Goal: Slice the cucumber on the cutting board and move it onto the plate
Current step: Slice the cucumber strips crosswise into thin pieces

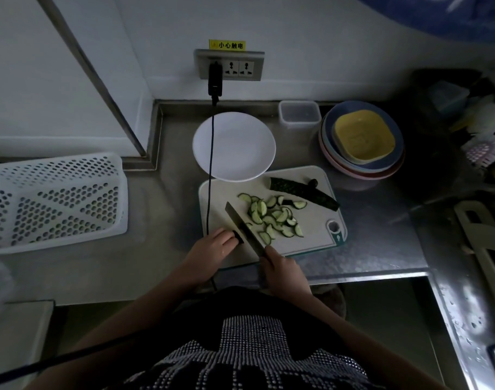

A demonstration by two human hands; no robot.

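Head view, from the left: a white perforated plastic basket [50,199] lies on the grey metal counter [162,220], well apart from the cutting. A black cable [210,164] hangs from a black plug [215,80] in the grey wall socket [229,65] and runs down across the round white plate [234,146], which is bare and sits just behind the pale rectangular cutting board [311,235], its near rim overlapping the board's far edge. The left hand [212,249] rests at the board's near left corner, fingers curled over a short dark end piece of cucumber [238,236]. Against that piece stands the blade of the grey kitchen knife [245,228], angled from far left to near right; the right hand [283,270] grips its handle at the board's near edge. To the right of the blade a heap of pale green half-moon cucumber slices [274,218] lies on the middle of the board. Behind them, along the far right side, lies a long dark green cucumber half [302,191], uncut. Further right on the counter are a clear plastic container [298,114] and a stack of coloured bowls [361,139] with a yellow one on top.
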